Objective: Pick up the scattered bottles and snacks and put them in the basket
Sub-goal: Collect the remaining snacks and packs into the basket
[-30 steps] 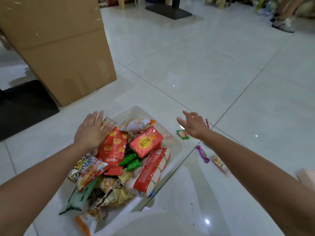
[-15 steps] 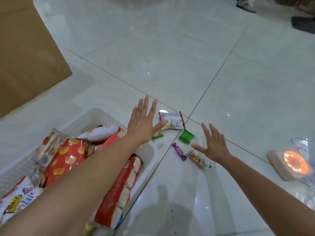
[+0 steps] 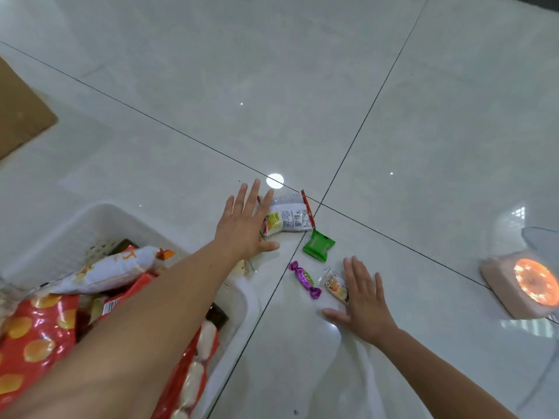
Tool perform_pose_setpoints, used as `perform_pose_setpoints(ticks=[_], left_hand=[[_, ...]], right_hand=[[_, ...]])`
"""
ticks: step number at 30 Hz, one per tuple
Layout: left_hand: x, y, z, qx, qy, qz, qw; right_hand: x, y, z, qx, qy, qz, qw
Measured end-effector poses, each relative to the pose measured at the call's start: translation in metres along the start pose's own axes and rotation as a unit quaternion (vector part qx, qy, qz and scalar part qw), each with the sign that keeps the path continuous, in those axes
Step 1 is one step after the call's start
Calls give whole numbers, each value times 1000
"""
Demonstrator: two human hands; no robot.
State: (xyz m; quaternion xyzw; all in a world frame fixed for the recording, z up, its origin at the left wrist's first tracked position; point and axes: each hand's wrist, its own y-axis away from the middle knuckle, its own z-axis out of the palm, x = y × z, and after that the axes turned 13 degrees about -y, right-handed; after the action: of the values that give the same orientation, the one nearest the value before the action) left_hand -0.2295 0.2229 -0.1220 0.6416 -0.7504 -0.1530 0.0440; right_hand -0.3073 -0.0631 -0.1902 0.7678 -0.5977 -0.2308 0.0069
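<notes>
A white basket (image 3: 75, 225) at the lower left holds several snack bags. On the floor to its right lie a white and red snack packet (image 3: 289, 217), a green packet (image 3: 318, 246), a purple candy (image 3: 305, 279) and a clear wrapped sweet (image 3: 335, 284). My left hand (image 3: 245, 225) reaches over the basket's corner, fingers spread, its fingertips at the white packet's left edge. My right hand (image 3: 363, 300) is spread flat, just right of the clear sweet and touching it. Neither hand holds anything.
A brown cardboard box (image 3: 18, 113) stands at the far left. A pink block with a glowing orange disc (image 3: 526, 282) sits on the floor at the right, next to a clear fan-like base. Glossy white tiles stretch ahead.
Both hands have moved forward and down toward the floor snacks. The view has tilted further down and right, so the basket sits lower left.
</notes>
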Motion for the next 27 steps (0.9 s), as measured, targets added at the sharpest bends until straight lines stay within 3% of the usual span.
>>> perform_pose_setpoints(ticks=[5, 9, 15, 21, 27], left_hand=[[11, -6, 20, -76, -44, 77, 993], [15, -9, 18, -21, -25, 59, 998], [20, -12, 17, -1, -45, 67, 997], [29, -22, 18, 39, -26, 40, 998], [27, -26, 25, 5, 3, 21, 1000]], right_hand=[[0, -2, 2, -22, 22, 5, 999], [2, -3, 0, 2, 36, -9, 999], [14, 6, -8, 117, 32, -5, 993], [27, 18, -6, 116, 75, -39, 990], [23, 23, -9, 120, 80, -29, 989]])
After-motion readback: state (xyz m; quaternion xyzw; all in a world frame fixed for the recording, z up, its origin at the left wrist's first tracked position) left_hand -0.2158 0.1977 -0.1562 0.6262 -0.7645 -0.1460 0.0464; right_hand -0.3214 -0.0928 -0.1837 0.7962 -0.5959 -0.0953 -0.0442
